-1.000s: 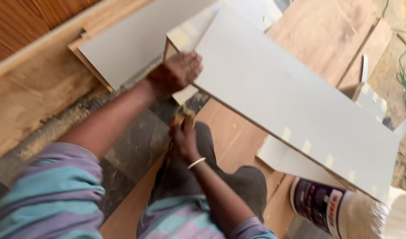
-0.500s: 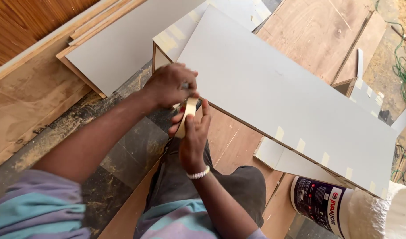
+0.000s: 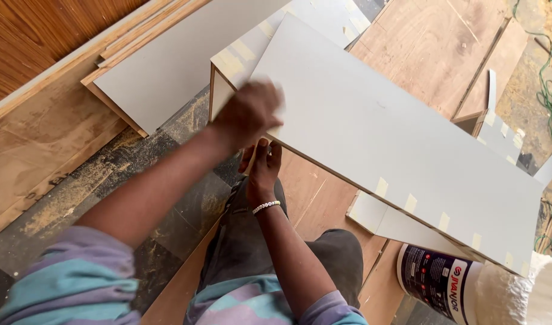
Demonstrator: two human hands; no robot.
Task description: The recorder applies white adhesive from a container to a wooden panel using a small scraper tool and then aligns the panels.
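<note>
Left hand [image 3: 249, 111] blurred, pressed flat on near corner of grey laminated panel [image 3: 396, 138]; grasp cannot tell. Right hand [image 3: 263, 165] just under panel edge below left hand, fingers up against edge; whether it holds anything cannot tell. Panel: matte light grey face, plywood core edge, beige masking tape strips [image 3: 411, 203] spaced along near edge. Panel tilted over person's lap; long axis runs upper left to lower right. White adhesive bucket [image 3: 468, 286] on its side at lower-right end. Second grey panel [image 3: 167, 66] lies flat on floor, upper left.
</note>
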